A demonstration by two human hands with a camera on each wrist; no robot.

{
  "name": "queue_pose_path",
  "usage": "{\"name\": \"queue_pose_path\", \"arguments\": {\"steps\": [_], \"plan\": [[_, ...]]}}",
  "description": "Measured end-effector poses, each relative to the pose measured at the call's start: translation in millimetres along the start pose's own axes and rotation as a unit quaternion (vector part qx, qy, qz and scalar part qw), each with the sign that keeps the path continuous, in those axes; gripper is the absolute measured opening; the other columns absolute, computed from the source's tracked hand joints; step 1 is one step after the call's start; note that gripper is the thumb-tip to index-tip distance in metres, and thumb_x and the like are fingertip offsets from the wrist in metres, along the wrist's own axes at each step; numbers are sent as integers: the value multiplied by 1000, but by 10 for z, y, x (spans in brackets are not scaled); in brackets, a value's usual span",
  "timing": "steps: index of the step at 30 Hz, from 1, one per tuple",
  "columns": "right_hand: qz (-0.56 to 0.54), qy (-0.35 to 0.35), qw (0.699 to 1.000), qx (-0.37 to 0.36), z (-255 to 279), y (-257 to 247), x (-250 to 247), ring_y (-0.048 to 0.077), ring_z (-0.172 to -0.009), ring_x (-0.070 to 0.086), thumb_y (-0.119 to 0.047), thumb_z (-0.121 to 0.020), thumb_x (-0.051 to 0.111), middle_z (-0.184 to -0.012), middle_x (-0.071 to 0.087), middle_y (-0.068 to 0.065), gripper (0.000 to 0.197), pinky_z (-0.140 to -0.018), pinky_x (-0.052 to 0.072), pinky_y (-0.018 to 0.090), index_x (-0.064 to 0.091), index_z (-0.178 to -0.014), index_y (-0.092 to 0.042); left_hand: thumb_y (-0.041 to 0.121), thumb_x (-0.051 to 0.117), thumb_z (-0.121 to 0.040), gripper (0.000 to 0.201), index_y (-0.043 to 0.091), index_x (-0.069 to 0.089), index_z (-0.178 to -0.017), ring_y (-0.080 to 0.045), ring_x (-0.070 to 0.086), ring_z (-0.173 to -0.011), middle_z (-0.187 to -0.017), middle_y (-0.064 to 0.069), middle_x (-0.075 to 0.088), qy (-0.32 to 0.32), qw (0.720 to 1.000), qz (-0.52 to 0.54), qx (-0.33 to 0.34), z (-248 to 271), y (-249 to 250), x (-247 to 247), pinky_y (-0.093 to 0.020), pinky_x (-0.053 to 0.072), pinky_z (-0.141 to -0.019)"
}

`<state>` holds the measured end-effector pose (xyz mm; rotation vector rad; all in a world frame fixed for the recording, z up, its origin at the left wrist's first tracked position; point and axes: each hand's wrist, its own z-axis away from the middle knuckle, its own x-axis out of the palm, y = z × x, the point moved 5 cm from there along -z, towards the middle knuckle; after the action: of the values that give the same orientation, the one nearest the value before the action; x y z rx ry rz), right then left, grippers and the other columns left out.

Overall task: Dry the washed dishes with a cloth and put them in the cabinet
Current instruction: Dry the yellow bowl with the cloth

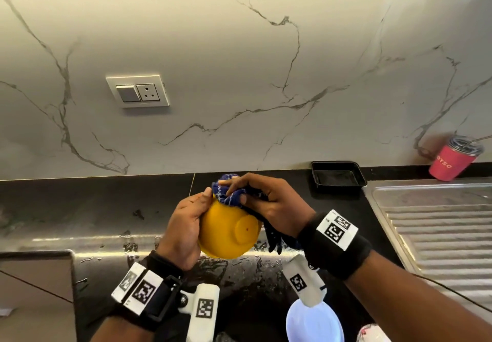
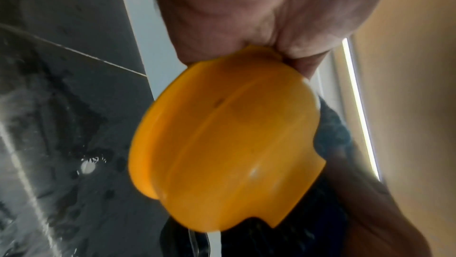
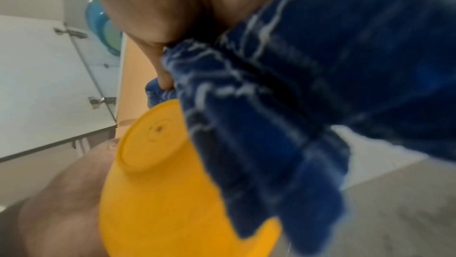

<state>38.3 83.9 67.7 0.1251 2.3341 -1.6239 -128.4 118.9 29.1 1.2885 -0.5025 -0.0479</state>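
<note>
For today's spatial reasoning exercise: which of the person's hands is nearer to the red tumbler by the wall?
Right. The right hand, gripping the blue cloth, is over the counter to the left of the red tumbler. The left hand, holding the yellow bowl, is farther left still.

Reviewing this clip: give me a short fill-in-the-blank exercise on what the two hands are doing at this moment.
1. The left hand holds a bowl whose colour is ____.
2. The right hand grips a ____ cloth at the bowl's rim.
3. The bowl's base faces ____ the head camera.
4. Beside the red tumbler, the black tray sits against the ____.

Missing words: yellow; blue; toward; wall
</note>
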Motion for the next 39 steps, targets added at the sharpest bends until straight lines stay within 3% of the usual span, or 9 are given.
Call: {"name": "queue_pose_path", "arguments": {"steps": [5, 12, 14, 18, 23, 26, 29, 33, 39], "plan": [[-67, 82, 994, -28, -10, 80, -81, 15, -131, 54, 1, -99, 52, -136, 62, 3, 24, -108, 46, 35, 63, -121, -2, 56, 43, -96, 61, 14, 58, -137, -48, 63, -116, -128, -23, 67, 38, 991, 126, -36, -48, -83, -64, -67, 51, -93], [-6, 204, 979, -24, 284, 153, 103, 7, -133, 51, -2, -96, 59, -142, 57, -8, 35, -111, 44, 36, 62, -129, -13, 60, 36, -101, 66, 16, 44, -151, -40, 60, -120, -141, -21, 58, 109, 932, 345, -33, -43, -164, 62, -55, 58, -77], [25, 216, 975, -38, 391, 131, 187, 5, -134, 49, -1, -94, 63, -145, 54, -8, 38, -109, 45, 33, 62, -130, -14, 58, 36, -102, 67, 13, 44, -151, -38, 63, -113, -139, -23, 58, 112, 921, 372, -28, -28, -199, 114, -52, 63, -67], [112, 172, 976, -75, 579, 90, 268, 8, -137, 45, -6, -92, 65, -149, 49, -5, 39, -108, 44, 26, 62, -130, -17, 59, 35, -102, 72, 8, 41, -152, -42, 58, -125, -140, -27, 57, 101, 908, 405, -35, 36, -319, 147, -55, 61, -76], [89, 91, 991, -27, 807, 162, 207, 8, -130, 54, -4, -93, 65, -140, 58, -13, 31, -107, 47, 29, 68, -121, -15, 52, 44, -98, 58, 15, 52, -142, -36, 65, -116, -131, -15, 67, 123, 947, 293, 49, 112, -226, 7, -55, 61, -82], [1, 175, 984, 33, 869, 213, 27, 13, -120, 63, 2, -94, 62, -125, 69, -8, 30, -104, 50, 36, 68, -118, -14, 55, 51, -95, 38, 21, 64, -104, -15, 66, -91, -97, 6, 71, 62, 979, -20, 194, 256, -50, -65, -40, 52, -78], [-61, 258, 962, 66, 896, 228, -73, 18, -103, 70, -2, -96, 60, -109, 74, 0, 25, -96, 55, 42, 68, -116, -15, 56, 48, -97, 37, 22, 50, -84, -6, 44, -64, -68, 5, 49, -33, 861, -409, 301, 331, -142, -13, -29, 39, -62], [-51, 291, 953, 70, 898, 175, -105, 12, -99, 69, -7, -96, 61, -106, 73, -7, 24, -88, 58, 31, 65, -116, -21, 41, 54, -96, 12, 31, 62, -97, -11, 69, -86, -90, 12, 73, -76, 606, -682, 402, 428, -320, 120, -54, 49, -100], [130, 217, 967, -8, 865, 56, -129, 3, -112, 65, -11, -90, 71, -122, 69, -12, 31, -94, 52, 20, 67, -120, -19, 24, 84, -77, 23, 29, 70, -93, -18, 69, -80, -82, 9, 73, -89, 481, -778, 393, 424, -291, 212, -66, 51, -94]]}}
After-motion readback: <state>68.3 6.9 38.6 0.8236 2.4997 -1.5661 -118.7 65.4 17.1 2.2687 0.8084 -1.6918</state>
